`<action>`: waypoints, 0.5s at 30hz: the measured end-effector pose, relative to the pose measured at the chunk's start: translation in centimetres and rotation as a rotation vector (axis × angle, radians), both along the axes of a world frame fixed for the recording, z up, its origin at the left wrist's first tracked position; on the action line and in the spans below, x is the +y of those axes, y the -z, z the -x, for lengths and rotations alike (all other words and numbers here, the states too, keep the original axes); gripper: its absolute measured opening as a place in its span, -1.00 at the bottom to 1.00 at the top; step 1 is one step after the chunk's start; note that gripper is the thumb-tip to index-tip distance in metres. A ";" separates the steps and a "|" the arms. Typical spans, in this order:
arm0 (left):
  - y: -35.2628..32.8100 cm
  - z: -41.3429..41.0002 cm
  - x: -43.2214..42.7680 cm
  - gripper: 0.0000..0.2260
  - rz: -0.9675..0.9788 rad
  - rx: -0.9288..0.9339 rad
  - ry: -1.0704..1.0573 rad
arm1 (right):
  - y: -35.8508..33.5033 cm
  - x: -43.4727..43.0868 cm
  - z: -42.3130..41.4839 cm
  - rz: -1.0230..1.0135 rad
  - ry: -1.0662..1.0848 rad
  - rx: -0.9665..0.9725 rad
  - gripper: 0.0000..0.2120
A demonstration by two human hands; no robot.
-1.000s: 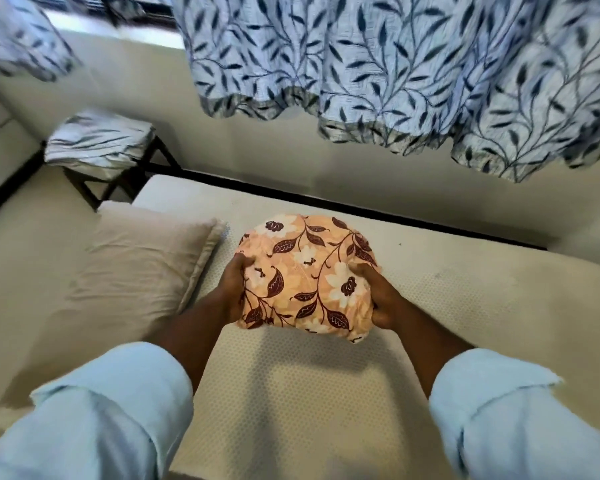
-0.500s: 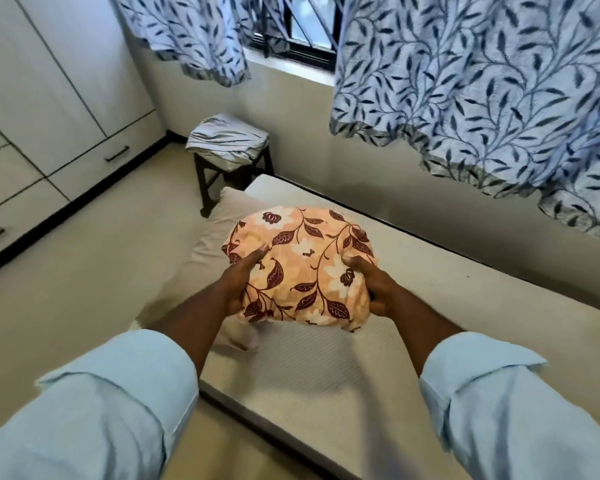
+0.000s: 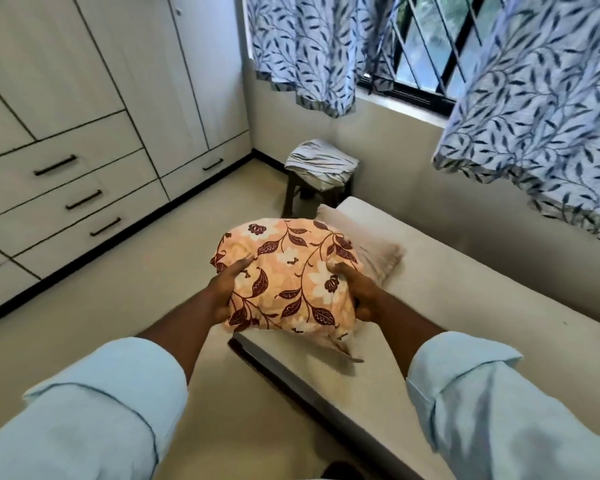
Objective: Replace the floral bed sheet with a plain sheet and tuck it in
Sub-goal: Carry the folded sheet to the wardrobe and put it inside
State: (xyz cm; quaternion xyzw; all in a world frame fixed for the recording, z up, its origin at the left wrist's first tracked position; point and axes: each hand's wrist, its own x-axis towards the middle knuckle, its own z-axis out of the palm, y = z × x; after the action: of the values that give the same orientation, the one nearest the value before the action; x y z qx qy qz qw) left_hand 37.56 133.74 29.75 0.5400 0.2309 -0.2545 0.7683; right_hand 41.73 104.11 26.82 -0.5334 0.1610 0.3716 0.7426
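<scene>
Over the near edge of the bed, we've got the floral sheet (image 3: pixel 288 275) wadded into a tight bundle and clamped from both sides. Our left hand (image 3: pixel 227 292) grips its left flank, thumb on top, and our right hand (image 3: pixel 357 292) curls round its right edge. Squeezed like this, hardly anything trails, just one corner dangling underneath. It's peach cloth, cream blossoms, maroon leaves on vines, puffy and creased. The mattress (image 3: pixel 465 306) lies bare, with the pillow (image 3: pixel 378 258) at its head. Folded pale cloth (image 3: pixel 321 164) sits on the stool (image 3: pixel 291 192), probably the replacement, we'd guess.
</scene>
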 end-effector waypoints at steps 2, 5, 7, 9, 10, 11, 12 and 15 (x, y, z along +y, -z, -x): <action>0.0 -0.1 3.3 -0.53 0.000 -0.011 -0.043 | -0.3 3.4 -1.0 0.021 -0.021 -0.009 -0.41; 0.1 -0.7 7.3 -0.55 0.006 -0.032 -0.091 | 0.1 7.6 -3.0 0.047 -0.076 -0.018 -0.36; 0.5 -1.4 9.7 -0.56 0.013 -0.037 -0.123 | 0.5 10.1 -4.7 0.084 -0.100 -0.027 -0.27; 1.2 -2.6 12.2 -0.56 0.012 -0.032 -0.149 | 1.1 12.7 -6.7 0.110 -0.117 -0.021 -0.22; 1.5 -3.6 13.6 -0.55 0.010 -0.021 -0.160 | 1.2 14.3 -7.8 0.113 -0.135 -0.023 -0.24; 1.5 -4.2 14.6 -0.54 0.011 -0.021 -0.167 | 1.3 15.4 -8.7 0.105 -0.150 -0.021 -0.27; 1.4 -5.1 15.6 -0.54 0.004 -0.018 -0.170 | 1.5 16.5 -9.7 0.099 -0.157 -0.022 -0.30; 1.3 -8.5 19.4 -0.53 -0.009 0.001 -0.198 | 1.9 20.6 -13.8 0.090 -0.171 -0.023 -0.30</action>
State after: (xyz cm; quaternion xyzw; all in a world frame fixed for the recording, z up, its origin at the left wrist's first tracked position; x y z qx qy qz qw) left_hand 46.04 153.16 28.47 0.5176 0.2849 -0.1765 0.7872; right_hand 55.49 124.72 24.93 -0.5824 0.1228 0.4197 0.6853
